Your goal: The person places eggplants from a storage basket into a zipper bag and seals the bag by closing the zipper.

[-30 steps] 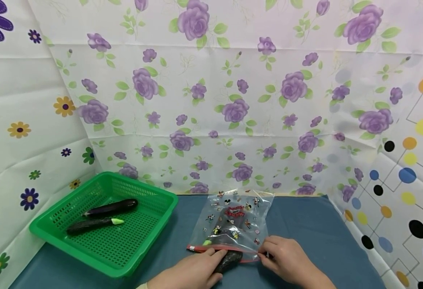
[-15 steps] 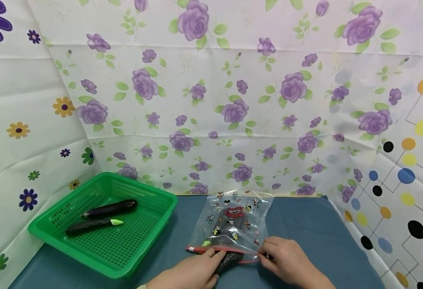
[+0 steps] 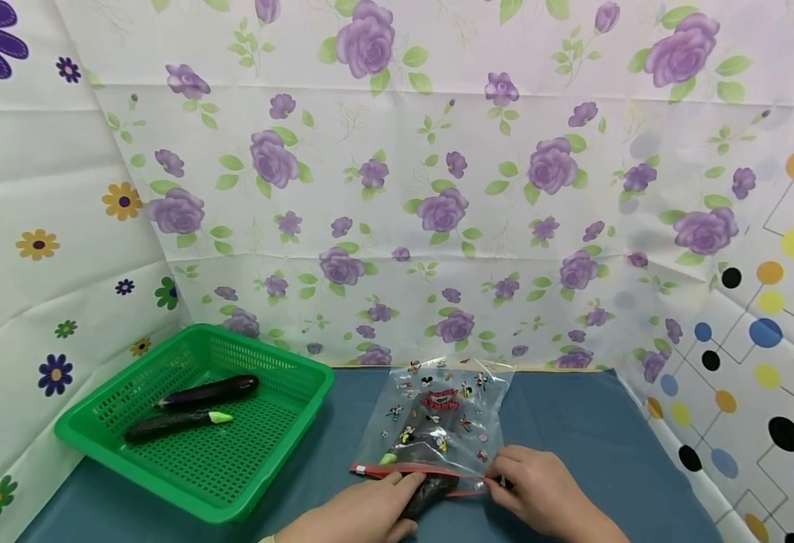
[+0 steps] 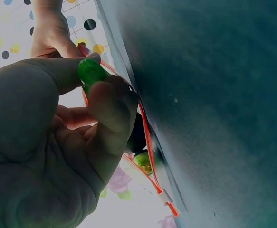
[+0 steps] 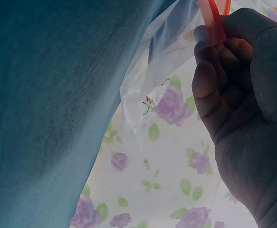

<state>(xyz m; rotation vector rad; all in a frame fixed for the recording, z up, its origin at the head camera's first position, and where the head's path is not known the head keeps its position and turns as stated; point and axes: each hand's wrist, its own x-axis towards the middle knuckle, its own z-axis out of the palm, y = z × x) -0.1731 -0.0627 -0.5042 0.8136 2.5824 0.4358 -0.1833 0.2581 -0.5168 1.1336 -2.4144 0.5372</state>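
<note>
In the head view, a clear zip bag [image 3: 493, 411] printed with cartoon figures lies at the front centre, its red-edged mouth towards me. My left hand [image 3: 363, 509] grips a dark eggplant [image 3: 432, 492] whose far end is at the mouth; how far inside it reaches is hard to tell. The left wrist view has its green stem end [image 4: 91, 75] between thumb and fingers. Another eggplant, with a light green tip [image 4: 143, 162], shows inside the bag. At the mouth's right corner, my right hand [image 3: 535, 483] pinches the red strip [image 5: 214, 23].
To the left stands a green plastic basket [image 3: 301, 366] with two eggplants [image 3: 209, 391] lying in it. A blue cloth [image 3: 559, 411] covers the table. Patterned sheets [image 3: 403, 226] hang behind and on both sides. A white slider [image 3: 360, 469] sits at the zip's left end.
</note>
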